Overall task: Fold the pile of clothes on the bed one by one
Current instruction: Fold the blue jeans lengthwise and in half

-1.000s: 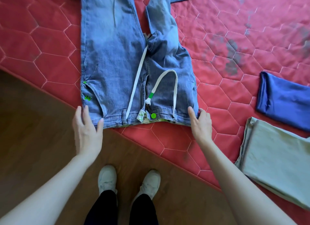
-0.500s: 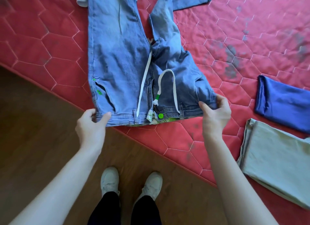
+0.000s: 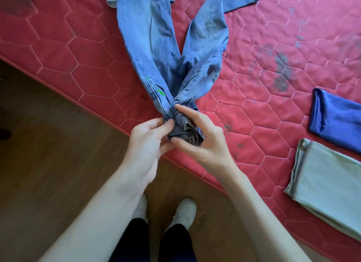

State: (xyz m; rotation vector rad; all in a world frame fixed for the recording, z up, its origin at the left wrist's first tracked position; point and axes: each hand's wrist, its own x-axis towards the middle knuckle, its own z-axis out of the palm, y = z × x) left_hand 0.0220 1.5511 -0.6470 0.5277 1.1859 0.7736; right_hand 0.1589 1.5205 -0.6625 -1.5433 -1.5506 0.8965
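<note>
Bunching the waistband of the jeans (image 3: 156, 46) between them, the left hand (image 3: 145, 142) and right hand (image 3: 203, 140) meet at the near edge of the bed (image 3: 58, 52). Left fingers (image 3: 166, 125) pinch the denim; right fingers (image 3: 187, 113) curl round the gathered wad. The legs trail away across the quilt. To the right lie a folded blue garment (image 3: 338, 117) and a folded green garment (image 3: 328, 183).
</note>
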